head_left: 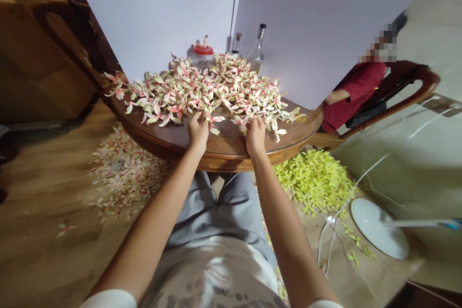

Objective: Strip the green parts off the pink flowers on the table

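Note:
A heap of pink, white and pale green flowers [212, 89], which look artificial, covers the back of the round wooden table [227, 142]. My left hand [198, 131] is closed at the near edge of the heap, pinching a pink-centred flower [215, 119] whose petals stick out to the right. A short gap to the right, my right hand [256, 135] is also closed, its fingers on another pale flower [239, 122]. The fingertips of both hands are partly hidden. Single flowers lie around the right hand, and one hangs over near the table's front.
Behind the heap stand a red-lidded jar [203, 51] and glass bottles [257, 48] against white panels. Flower piles [130, 173] and yellow-green pieces [315, 178] lie on the floor. Cables [339, 211] and a round white base [378, 228] are at right. A person in a red shirt [357, 86] sits beyond.

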`<action>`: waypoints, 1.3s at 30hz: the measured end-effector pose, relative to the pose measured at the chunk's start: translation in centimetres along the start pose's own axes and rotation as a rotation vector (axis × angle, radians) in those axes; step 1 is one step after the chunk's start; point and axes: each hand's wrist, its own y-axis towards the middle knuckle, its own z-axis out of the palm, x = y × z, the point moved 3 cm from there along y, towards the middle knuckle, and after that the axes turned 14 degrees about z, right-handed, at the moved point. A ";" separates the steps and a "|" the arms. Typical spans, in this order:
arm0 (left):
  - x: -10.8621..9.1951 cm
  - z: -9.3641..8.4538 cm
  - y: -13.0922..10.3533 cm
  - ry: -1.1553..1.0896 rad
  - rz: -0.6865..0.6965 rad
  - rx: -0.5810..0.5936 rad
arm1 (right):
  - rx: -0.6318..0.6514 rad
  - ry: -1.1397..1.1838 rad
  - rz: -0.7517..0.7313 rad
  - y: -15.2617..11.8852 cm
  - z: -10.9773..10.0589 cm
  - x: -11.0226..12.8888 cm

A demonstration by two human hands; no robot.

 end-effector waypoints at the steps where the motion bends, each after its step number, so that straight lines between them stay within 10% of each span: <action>1: 0.1 0.0 0.0 -0.001 0.000 0.002 | 0.005 0.000 0.000 -0.1 0.0 0.1; 20: 0.3 0.1 -0.1 -0.036 0.028 0.075 | 0.043 -0.046 0.010 0.1 0.0 0.3; 39: -1.3 1.2 -1.0 -0.230 -0.144 0.675 | 0.415 -0.428 -0.098 -1.7 1.2 1.2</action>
